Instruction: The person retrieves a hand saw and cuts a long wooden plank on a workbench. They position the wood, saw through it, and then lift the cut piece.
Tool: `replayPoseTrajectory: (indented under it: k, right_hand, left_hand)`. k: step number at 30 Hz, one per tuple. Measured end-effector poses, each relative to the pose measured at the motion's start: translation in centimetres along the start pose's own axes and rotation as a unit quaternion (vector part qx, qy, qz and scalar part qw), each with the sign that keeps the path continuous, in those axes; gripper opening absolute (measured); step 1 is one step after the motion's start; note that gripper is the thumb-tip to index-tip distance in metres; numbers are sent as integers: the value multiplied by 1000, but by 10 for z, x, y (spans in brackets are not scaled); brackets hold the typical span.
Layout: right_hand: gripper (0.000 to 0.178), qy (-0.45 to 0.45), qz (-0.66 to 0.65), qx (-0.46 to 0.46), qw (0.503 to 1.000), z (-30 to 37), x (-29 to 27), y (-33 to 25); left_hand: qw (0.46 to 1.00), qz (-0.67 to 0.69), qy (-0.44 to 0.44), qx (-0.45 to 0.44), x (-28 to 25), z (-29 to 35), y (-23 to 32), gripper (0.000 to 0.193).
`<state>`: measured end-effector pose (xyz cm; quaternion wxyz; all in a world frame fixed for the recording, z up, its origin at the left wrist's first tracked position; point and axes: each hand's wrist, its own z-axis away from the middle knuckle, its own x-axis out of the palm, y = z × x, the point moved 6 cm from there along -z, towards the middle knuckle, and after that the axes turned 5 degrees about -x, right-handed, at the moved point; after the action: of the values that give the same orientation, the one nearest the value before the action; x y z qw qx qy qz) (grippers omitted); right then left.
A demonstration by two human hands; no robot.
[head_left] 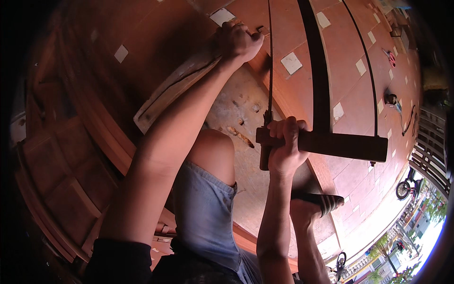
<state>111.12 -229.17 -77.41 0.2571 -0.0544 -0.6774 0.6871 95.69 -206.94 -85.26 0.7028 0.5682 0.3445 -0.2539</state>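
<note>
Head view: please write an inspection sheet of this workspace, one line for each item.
Surface: reddish tiled floor with small white inset tiles.
Job's things: wooden frame saw, thin blade running up; pale wooden board.
Clutter: red-handled tool and a small dark object on the floor.
Grippers: left hand presses the board; right hand, fingers closed on the saw.
Cables: dark cord on the floor, far right.
Surroundings: wooden panels, railing, street below.

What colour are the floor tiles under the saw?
Reddish-brown floor tiles with small white square insets, clearest in the head view.
</note>
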Motion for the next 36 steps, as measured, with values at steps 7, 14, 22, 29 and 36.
replayPoseTrajectory:
  k: [7, 14, 22, 29, 36]
  right_hand:
    - [18, -41, 60, -19, 997, 22, 3, -93]
    - [22, -27, 302, -5, 953, 12, -98, -220]
    - [29, -2, 351, 89, 932, -8, -176, -223]
    - [33, 29, 450, 104, 887, -56, -218, -238]
    - [38, 90, 368, 32, 925, -42, -235, -267]
  left_hand:
    - [996, -36, 78, 26, 25, -23, -34, 36]
    - [976, -146, 92, 134, 14, -5, 3, 62]
    - [929, -300, -93, 197, 35, 145, 46, 104]
    - [619, -233, -666, 343, 40, 453, 113, 82]
    - [774, -220, -465, 369, 2, 480, 210, 72]
